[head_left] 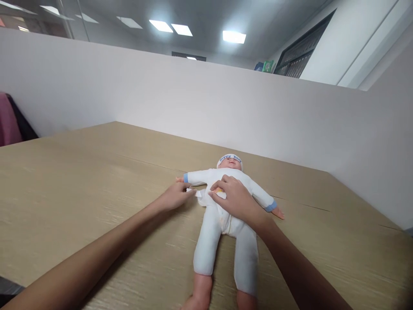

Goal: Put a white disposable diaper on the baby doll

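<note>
A baby doll in a white suit and a white cap lies on its back on the wooden table, head away from me, arms spread. My left hand pinches a white flap at the doll's left side, fingers closed on it. My right hand rests on the doll's belly with fingers curled and pressed down over the white cloth; a bit of yellow shows under its fingertips.
White partition walls close the table's far and right sides. A pink and dark cloth item hangs at the far left edge. Ceiling lights show above the partition.
</note>
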